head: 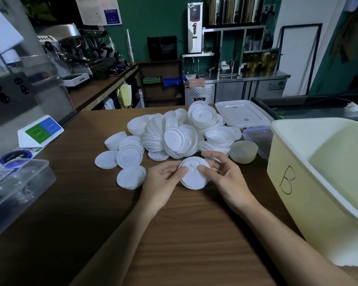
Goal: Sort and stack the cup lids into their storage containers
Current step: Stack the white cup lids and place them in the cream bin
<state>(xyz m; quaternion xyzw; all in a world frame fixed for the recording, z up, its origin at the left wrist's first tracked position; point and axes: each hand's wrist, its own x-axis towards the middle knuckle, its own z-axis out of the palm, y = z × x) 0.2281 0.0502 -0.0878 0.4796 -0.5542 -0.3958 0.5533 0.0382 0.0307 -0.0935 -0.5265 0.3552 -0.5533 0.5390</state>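
A small stack of white cup lids (193,178) sits between both hands just above the wooden counter. My left hand (163,182) grips its left edge with the thumb on top. My right hand (223,176) grips the right edge, thumb pressed on the top lid. Behind them lies a big loose pile of white lids (174,135), and short stacks of lids (130,177) lie to the left. A cream storage bin marked "B" (293,182) stands at the right. A clear plastic container (19,193) sits at the left edge.
A stack of translucent lids (243,151) lies right of the pile. A white bin lid (242,113) and a clear box lid (258,137) lie behind. A small sign stand (39,131) and a sticker card stand at left. The wooden counter (174,234) stretches in front.
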